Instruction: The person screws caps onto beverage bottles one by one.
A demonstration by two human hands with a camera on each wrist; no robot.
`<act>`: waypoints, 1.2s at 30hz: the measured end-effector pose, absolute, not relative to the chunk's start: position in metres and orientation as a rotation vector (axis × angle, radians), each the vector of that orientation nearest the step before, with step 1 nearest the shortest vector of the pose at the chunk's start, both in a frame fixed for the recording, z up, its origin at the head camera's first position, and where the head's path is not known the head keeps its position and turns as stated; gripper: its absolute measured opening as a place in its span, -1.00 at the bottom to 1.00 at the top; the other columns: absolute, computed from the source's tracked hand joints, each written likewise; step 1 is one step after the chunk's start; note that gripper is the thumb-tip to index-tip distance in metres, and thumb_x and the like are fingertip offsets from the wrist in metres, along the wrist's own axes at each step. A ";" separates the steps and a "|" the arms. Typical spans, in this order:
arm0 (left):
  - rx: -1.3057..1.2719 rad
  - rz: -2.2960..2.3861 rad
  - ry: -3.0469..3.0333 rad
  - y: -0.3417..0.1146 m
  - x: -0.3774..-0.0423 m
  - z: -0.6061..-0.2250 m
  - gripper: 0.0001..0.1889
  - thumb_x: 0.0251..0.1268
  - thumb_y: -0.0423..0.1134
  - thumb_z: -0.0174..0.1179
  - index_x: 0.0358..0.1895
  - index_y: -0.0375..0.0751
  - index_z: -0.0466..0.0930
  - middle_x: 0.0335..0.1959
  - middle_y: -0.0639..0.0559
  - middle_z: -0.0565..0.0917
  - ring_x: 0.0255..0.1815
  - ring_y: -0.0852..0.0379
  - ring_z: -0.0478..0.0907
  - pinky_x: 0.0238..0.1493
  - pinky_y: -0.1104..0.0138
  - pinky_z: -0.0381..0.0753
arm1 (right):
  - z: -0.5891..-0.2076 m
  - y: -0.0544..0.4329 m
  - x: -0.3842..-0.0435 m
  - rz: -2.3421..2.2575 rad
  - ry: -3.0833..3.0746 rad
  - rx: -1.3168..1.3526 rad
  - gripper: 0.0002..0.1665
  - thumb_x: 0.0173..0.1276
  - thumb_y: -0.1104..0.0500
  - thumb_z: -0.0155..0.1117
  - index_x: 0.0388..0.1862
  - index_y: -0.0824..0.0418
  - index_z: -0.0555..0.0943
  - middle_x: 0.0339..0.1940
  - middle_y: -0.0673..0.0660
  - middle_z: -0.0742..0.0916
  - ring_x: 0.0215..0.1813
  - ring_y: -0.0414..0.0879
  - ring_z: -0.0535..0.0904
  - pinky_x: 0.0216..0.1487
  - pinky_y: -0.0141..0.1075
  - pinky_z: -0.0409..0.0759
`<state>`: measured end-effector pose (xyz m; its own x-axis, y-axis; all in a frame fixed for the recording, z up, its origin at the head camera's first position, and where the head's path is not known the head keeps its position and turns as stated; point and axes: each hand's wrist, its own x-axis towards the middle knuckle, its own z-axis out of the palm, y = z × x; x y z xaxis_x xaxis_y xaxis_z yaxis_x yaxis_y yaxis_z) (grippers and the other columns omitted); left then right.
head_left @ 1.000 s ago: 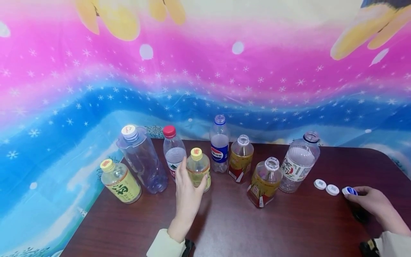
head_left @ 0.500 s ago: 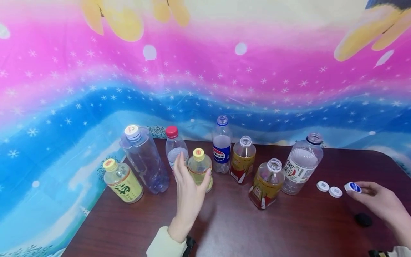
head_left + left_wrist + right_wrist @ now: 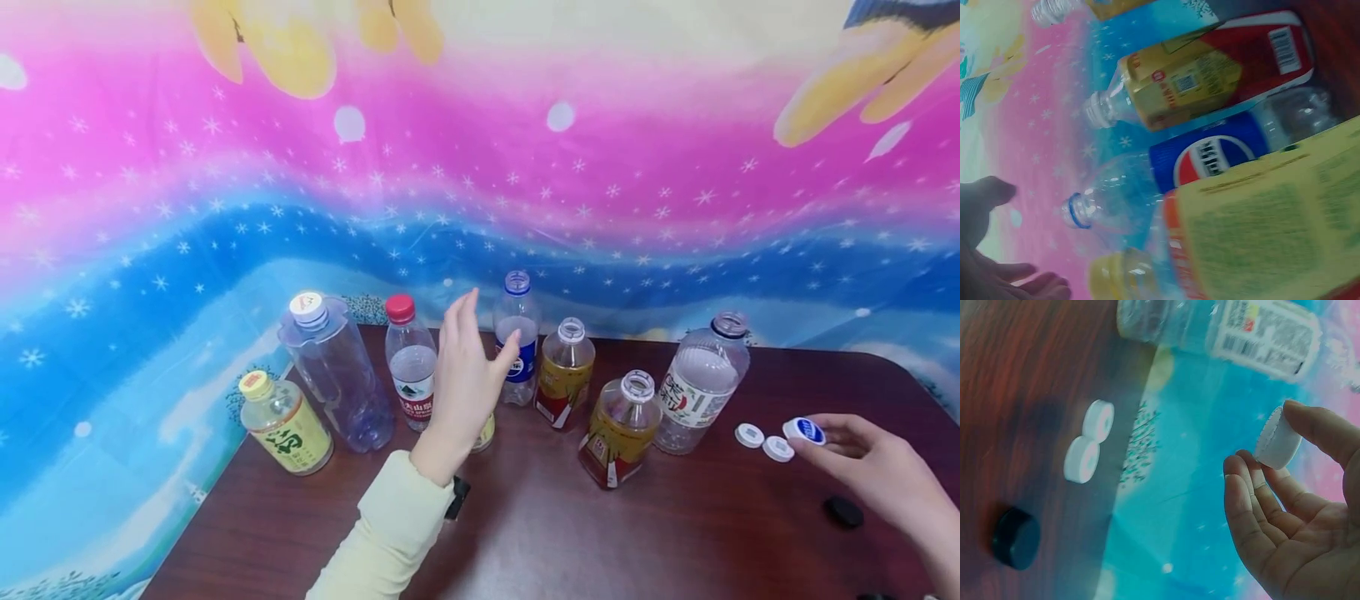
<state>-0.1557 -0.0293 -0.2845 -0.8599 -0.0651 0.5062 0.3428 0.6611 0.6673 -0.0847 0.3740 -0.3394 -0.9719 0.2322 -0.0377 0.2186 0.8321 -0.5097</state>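
Note:
My right hand [image 3: 881, 467] pinches a white bottle cap with a blue top [image 3: 808, 430] between thumb and fingers, lifted above the table. Two white caps [image 3: 778, 449] and a black cap [image 3: 843, 512] lie below it. My left hand [image 3: 468, 375] is raised with fingers extended and thumb apart, holding nothing. In the head view it hides most of a yellow-capped bottle, whose yellow label [image 3: 1254, 225] shows in the left wrist view. Nearest beyond the hand stands an uncapped Pepsi bottle [image 3: 519, 358].
Two uncapped bottles with gold-and-red labels [image 3: 564, 375] and a large uncapped clear bottle [image 3: 701, 387] stand to the right. On the left are a red-capped water bottle [image 3: 411, 367], a tall bluish bottle [image 3: 341, 375] and a yellow-labelled bottle [image 3: 288, 429]. A patterned cloth hangs behind.
My left hand has come off the yellow-capped bottle and risen up and to the right, toward the Pepsi bottle. My right hand has lifted the blue-topped cap and brought it slightly left.

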 end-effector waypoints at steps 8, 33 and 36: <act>-0.069 -0.996 -2.641 -0.011 -0.176 -0.269 -0.24 0.28 0.06 0.18 0.43 -0.26 0.15 0.35 -0.17 0.34 0.37 -0.07 0.31 0.18 0.01 0.53 | -0.332 0.357 -0.081 0.844 -2.939 -0.281 -0.31 0.32 -0.09 0.24 0.15 0.44 0.41 -0.14 0.50 0.68 -0.47 -0.74 0.26 -0.43 -0.33 0.43; -0.068 -0.806 -2.631 -0.007 -0.189 -0.286 -0.33 0.18 0.12 0.26 0.22 -0.24 0.33 0.07 -0.12 0.64 0.07 -0.03 0.62 0.43 0.01 0.21 | -0.323 0.335 -0.077 0.881 -2.882 -0.228 -0.36 0.34 -0.08 0.21 0.17 0.40 0.43 -0.12 0.42 0.70 -0.42 -0.73 0.31 -0.49 -0.50 0.36; -0.080 -0.859 -2.567 -0.009 -0.187 -0.286 -0.31 0.18 0.10 0.27 0.26 -0.23 0.31 0.14 -0.14 0.59 0.14 -0.05 0.57 0.39 0.03 0.27 | -0.321 0.332 -0.075 0.881 -2.852 -0.250 -0.32 0.35 -0.09 0.20 0.20 0.41 0.40 -0.05 0.46 0.65 -0.42 -0.75 0.28 -0.50 -0.51 0.34</act>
<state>-0.1866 -0.0089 -0.2855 -0.9058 -0.0800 0.4161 0.1865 0.8065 0.5611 -0.0752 0.3315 -0.3206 -0.9754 0.2009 0.0904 0.1150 0.8142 -0.5691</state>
